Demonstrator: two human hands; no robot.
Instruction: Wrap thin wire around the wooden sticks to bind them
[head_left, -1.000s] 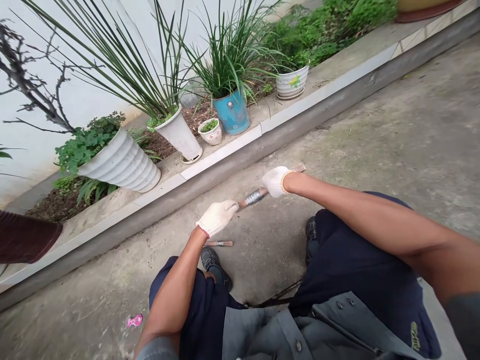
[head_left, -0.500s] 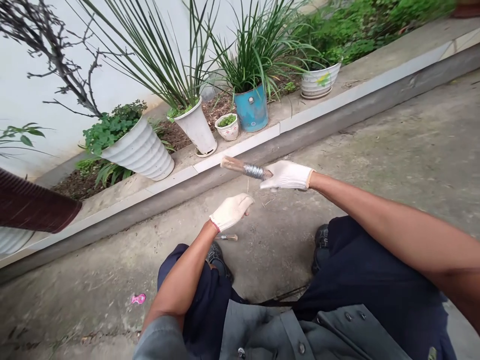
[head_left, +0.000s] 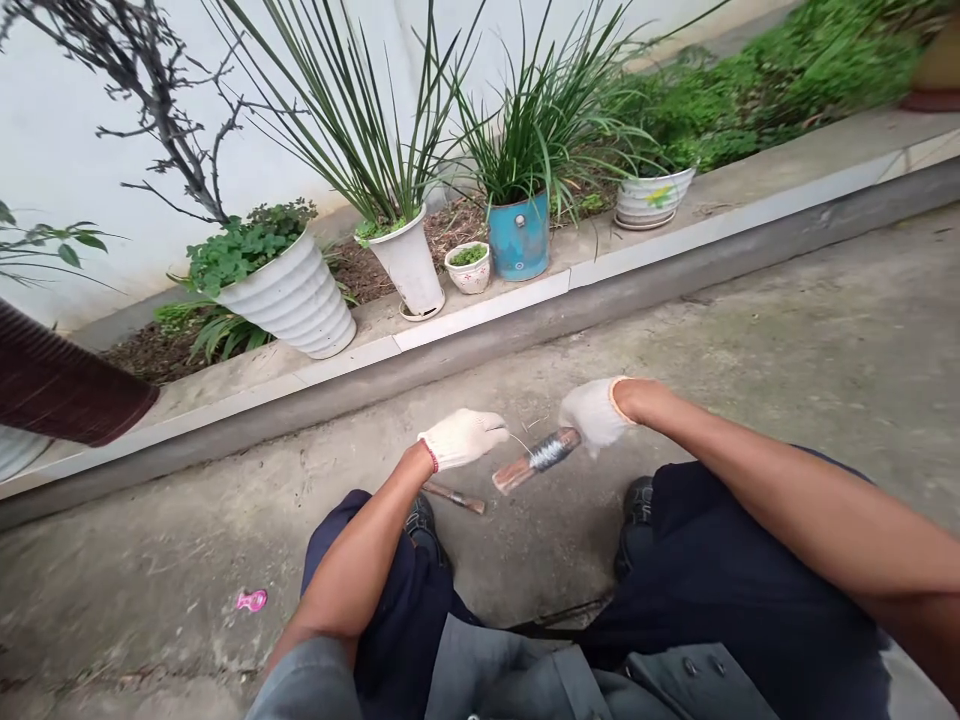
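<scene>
"One silver-wrapped stick (head_left: pixel 538 460), where?"
"Over the floor (head_left: pixel 525 560), out from the ledge's (head_left: pixel 480 316) front edge. Right hand's (head_left: pixel 598 412) grip closed round its right end."
"Left hand (head_left: pixel 466 438)?"
"Pinched, fingertips together on a thin strand (head_left: pixel 522 444) running to the wrapping; thinner stick (head_left: pixel 463 500) on floor by left shoe (head_left: pixel 423 522)."

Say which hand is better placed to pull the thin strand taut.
Left, most likely: the left hand pinches the strand, while the right hand grips the wrapped stick it runs to.
</scene>
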